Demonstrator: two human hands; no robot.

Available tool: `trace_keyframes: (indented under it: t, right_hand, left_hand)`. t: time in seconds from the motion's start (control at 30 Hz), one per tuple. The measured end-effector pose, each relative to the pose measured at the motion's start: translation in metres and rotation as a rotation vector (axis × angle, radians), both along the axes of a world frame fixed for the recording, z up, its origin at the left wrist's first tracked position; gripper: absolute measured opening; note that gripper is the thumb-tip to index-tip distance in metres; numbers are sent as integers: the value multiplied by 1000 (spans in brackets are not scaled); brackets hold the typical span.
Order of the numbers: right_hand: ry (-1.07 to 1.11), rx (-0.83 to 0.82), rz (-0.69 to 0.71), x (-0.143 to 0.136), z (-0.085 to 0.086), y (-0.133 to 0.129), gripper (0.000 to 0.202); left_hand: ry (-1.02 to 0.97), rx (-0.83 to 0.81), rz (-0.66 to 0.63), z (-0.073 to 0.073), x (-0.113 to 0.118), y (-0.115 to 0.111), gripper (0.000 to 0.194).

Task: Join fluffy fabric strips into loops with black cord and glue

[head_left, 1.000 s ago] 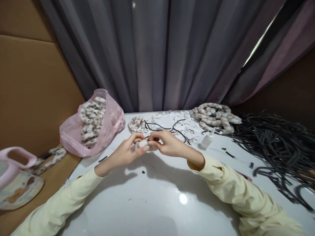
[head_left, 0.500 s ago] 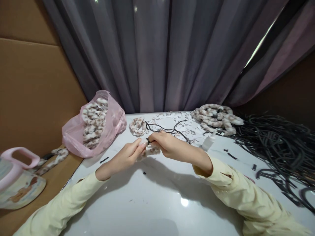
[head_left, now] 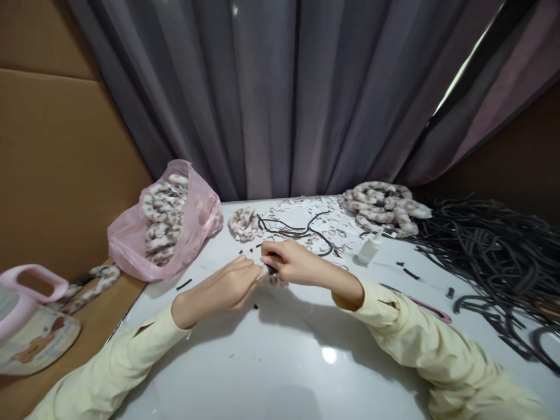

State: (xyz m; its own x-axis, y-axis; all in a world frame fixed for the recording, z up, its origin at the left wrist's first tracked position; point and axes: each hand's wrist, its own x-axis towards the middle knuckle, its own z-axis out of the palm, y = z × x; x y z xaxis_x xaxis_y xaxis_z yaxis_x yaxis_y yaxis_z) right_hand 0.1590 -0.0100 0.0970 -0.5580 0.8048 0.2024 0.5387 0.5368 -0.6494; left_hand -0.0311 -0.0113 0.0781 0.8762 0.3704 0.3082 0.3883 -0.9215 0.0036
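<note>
In the middle of the view my left hand (head_left: 231, 283) and my right hand (head_left: 292, 262) meet just above the white table. Both are closed on a white-and-brown furry tube (head_left: 273, 280), of which only a small part shows below the right fingers. A short black piece (head_left: 270, 269), perhaps a cord end, pokes out between the fingertips. The fingers hide how it joins the fur. Behind the hands lie a coiled furry ring (head_left: 244, 224) and several thin black cords (head_left: 284, 226).
On the left stand a pink plastic bag (head_left: 203, 216) of furry tubes and a pink-handled cup (head_left: 39, 332). At right lie a furry bundle (head_left: 385, 207), a small white bottle (head_left: 370, 248), a tangle of black cords (head_left: 490, 251) and a pink-handled tool (head_left: 433, 310). Paper scraps (head_left: 336, 224) litter the back.
My left hand has turned knuckles-up, and both hands have shifted slightly, staying closed on the furry tube. More of the pink-handled tool by the right sleeve now shows.
</note>
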Motion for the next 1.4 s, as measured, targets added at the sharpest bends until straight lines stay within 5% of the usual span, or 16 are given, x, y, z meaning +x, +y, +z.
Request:
trace_keyframes:
  t: [0.2, 0.4, 0.57, 0.7, 0.97, 1.4]
  right_hand:
    - [19, -32, -53, -5, -4, 2, 22]
    - [82, -67, -7, 0, -4, 4, 15]
    - [250, -340, 103, 5, -12, 11, 13]
    - [408, -496, 62, 5, -19, 14, 29]
    - [383, -449, 19, 4, -15, 14, 7]
    - [417, -587, -134, -2, -19, 17, 14]
  left_hand:
    - [51, 168, -36, -6, -1, 2, 25]
    - [37, 535, -75, -5, 2, 4, 25]
    - [43, 702, -117, -9, 4, 7, 20]
    - [32, 730, -130, -12, 4, 8, 16]
    - [-37, 730, -62, -14, 2, 7, 11]
    - [-118, 559, -109, -18, 6, 7, 11]
